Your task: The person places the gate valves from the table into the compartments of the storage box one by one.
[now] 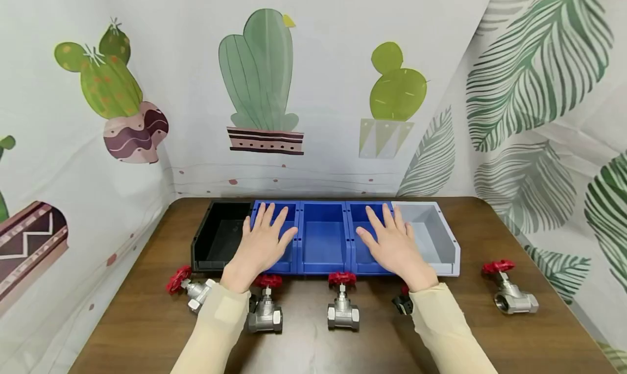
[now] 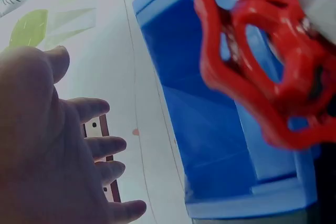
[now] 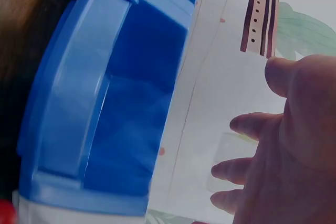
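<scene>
**Nothing Gripped, No Step Seen Completed**

Nothing is held by either hand. The left hand [image 1: 262, 243] is held over the left blue bin [image 1: 284, 268], palm down, with the fingers spread and nearly straight; the right hand [image 1: 398, 249] is held likewise over the right blue bin [image 1: 369, 268]. In the wrist views, the fingers are seen apart from the bins.

Between these two, the middle blue bin [image 1: 324, 268] is set, and the row is closed by a black bin [image 1: 222, 266] at the left and a grey bin [image 1: 443, 269] at the right. No valve is seen in the visible parts of the bins.

On the counter [image 1: 490, 341], in front of the row, the far-left valve [image 1: 197, 294], the left-of-centre valve [image 1: 266, 313] and the centre valve [image 1: 343, 311] are laid out, each fitted with a red handwheel. The far-right valve [image 1: 514, 300] is placed beyond the right sleeve. Near the right wrist, only a bit of a red part [image 1: 405, 290] is shown; the rest is hidden.

With the valves ungripped, handling is judged to be either unstarted or paused, and all four are left outside the bins.
</scene>
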A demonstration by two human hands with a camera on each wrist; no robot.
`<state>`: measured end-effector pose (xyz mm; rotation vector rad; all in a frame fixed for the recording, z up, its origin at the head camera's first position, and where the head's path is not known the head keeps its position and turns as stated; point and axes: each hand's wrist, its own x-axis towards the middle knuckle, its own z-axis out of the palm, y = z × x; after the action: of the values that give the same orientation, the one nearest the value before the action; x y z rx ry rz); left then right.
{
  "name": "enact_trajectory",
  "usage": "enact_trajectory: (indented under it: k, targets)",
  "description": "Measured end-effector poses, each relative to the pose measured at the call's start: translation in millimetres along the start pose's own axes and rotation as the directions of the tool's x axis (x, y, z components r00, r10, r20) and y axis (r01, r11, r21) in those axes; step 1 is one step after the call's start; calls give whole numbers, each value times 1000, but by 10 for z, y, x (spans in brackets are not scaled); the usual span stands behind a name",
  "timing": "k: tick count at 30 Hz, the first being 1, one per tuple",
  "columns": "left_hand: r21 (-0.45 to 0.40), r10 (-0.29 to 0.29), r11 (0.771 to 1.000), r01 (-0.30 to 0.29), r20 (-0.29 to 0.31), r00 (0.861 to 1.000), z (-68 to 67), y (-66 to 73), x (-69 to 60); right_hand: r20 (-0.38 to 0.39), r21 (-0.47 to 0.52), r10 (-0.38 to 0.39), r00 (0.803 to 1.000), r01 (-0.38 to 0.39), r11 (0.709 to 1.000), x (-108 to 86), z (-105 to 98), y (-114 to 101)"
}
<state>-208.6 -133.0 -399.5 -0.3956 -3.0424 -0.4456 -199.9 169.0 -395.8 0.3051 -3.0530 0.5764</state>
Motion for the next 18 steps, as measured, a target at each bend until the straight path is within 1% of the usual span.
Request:
enact_trajectory:
  k: [3, 6, 9, 12, 15, 18]
  targets:
    - [-3, -9, 1000, 9, -5, 1000, -24, -64, -27, -15, 7, -17, 1000, 17, 1000, -45, -47, 39]
    - [-44, -9, 999, 10, 19, 1000, -34, -121, -75, -18, 13, -29, 999, 29, 999, -131, -98, 80]
    - [-90, 0, 996, 3, 32, 999, -34, -171, -116, -23, 4, -39, 999, 39, 999, -225, -153, 123]
    - [-114, 17, 993, -14, 26, 1000, -34, -219, -142, -33, -11, -48, 998, 47, 999, -320, -207, 158]
    - [-115, 33, 993, -30, 28, 999, -41, -273, -160, -33, -20, -58, 998, 57, 998, -411, -256, 180]
    - [-102, 33, 994, -30, 23, 999, -67, -334, -177, -32, -22, -64, 997, 64, 998, -481, -292, 200]
